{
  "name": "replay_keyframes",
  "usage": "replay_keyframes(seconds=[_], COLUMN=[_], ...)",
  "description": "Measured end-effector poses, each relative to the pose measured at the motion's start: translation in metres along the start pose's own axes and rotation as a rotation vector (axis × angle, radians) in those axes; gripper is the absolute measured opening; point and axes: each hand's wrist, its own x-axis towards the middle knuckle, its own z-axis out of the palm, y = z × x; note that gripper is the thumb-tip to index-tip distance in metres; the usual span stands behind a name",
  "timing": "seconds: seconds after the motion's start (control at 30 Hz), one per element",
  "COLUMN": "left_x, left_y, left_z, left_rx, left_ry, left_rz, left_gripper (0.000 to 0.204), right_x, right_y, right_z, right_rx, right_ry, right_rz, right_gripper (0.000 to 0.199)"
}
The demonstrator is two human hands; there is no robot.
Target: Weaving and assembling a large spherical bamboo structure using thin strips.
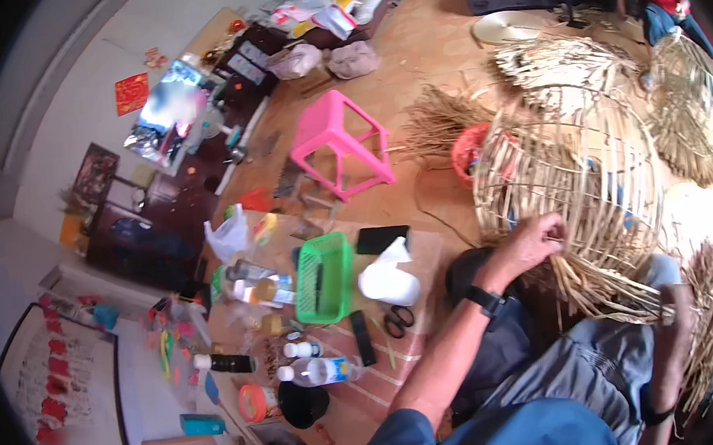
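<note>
the left hand grips the near ribs of a round woven cane frame that rests on the lap at three o'clock. the right hand, at four o'clock, closes on loose straw strands under the frame. a green basket sits at nine o'clock of the hands.

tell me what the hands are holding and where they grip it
Both hold the round woven cane frame: the left hand pinches strips at its lower left side, the right hand grips its lower edge.
</note>
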Motion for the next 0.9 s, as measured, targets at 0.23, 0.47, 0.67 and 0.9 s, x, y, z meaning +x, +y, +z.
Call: replay_keyframes(seconds=[0.23, 0.47, 0.67, 0.9], left_x=[-0.003, 0.002, 0.016, 0.012], left_y=[0.019, 0.033, 0.022, 0.014], left_z=[-0.018, -0.028, -0.041, -0.036], left_rx=[0.269, 0.255, 0.128, 0.106], left_ry=[-0.014, -0.120, -0.273, -0.228], left_rz=[0.048, -0.020, -0.092, -0.105], left_gripper=[0.016, 0.023, 0.022, 0.019], right_x=[0.000, 0.014, 0.011, 0.030], right_y=[-0.111, -0.114, -0.118, -0.103], right_z=[0.089, 0.096, 0.114, 0.101], right_rx=[-0.107, 0.138, 0.675, 0.819], right_ry=[-0.286, -0.330, -0.665, -0.827], right_rz=[-0.146, -0.246, 0.226, 0.467], right_gripper=[0.057, 0.026, 0.044, 0.044])
